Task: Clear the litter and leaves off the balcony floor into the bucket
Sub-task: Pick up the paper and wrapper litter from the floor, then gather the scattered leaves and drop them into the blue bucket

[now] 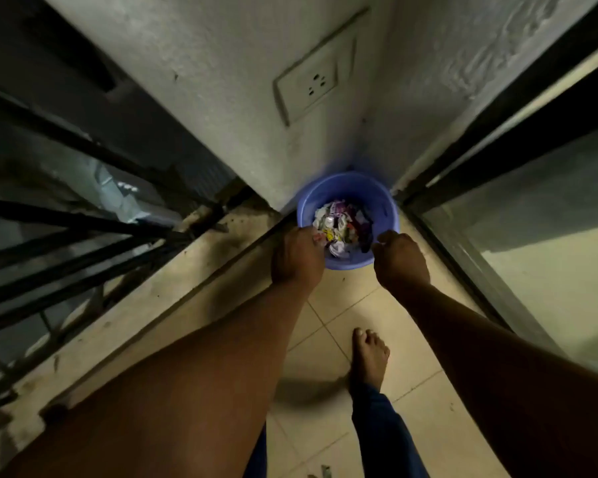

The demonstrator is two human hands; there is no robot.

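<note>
Item: round blue plastic bucket (377,198), standing on the pale tiled balcony floor (342,305) in the corner where the rough plastered wall (221,98) meets the frame of the glass sliding door (532,219); its far side sits against or very near the wall. Contents: a heap of crumpled wrappers and paper litter (342,224), filling the bottom. Left hand (297,258): curled over the near-left rim, fingers folded round the edge, apparently holding it. Right hand (399,258): fingers curled at the near-right rim; whether it holds the rim or merely closes beside it cannot be told from here. Judgement: two hands on opposite sides of the rim suit lifting or shifting the bucket level, so the load does not spill. Room about the grip: beyond the hands, wall, no travel; to the right of the right hand, the door track close by; to the left of the left hand, a raised dirty concrete ledge (135,305) and black metal railing (66,219), a hard edge with a drop past it. Open floor lies only behind the grip, toward the person's bare foot (370,357). Remaining work: a small scrap of debris (325,470) lies on the tiles well behind the hands; dark specks on the ledge may be leaf matter, too small to tell.
</note>
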